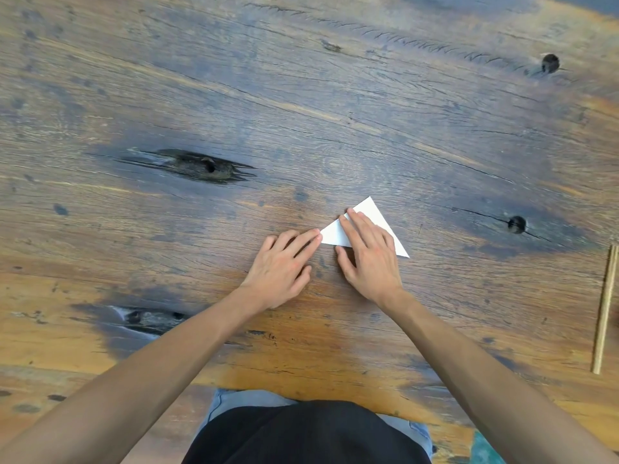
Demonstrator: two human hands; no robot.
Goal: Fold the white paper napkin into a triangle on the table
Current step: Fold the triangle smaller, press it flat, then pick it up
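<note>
Right hand (366,252): lies flat, fingers spread, palm down on the white paper napkin (370,212), pressing it to the wood; grips nothing.
Left hand (283,262): rests palm down just beside the right, fingers loosely extended, fingertips (315,233) touching the napkin's left corner; nothing is clasped.
Napkin: already a triangle, flat on the worktop (301,112) just right of centre, one point aimed away from the person, another poking out past the right hand's far side.
Arms: both bare forearms reach in from the near edge.
Worktop: weathered planks, dark knots and cracks, amber patches.
Chopsticks (605,309): a pale wooden pair lies at the far right edge, well apart from the napkin.
Person: dark top and grey trousers show at the bottom edge.
</note>
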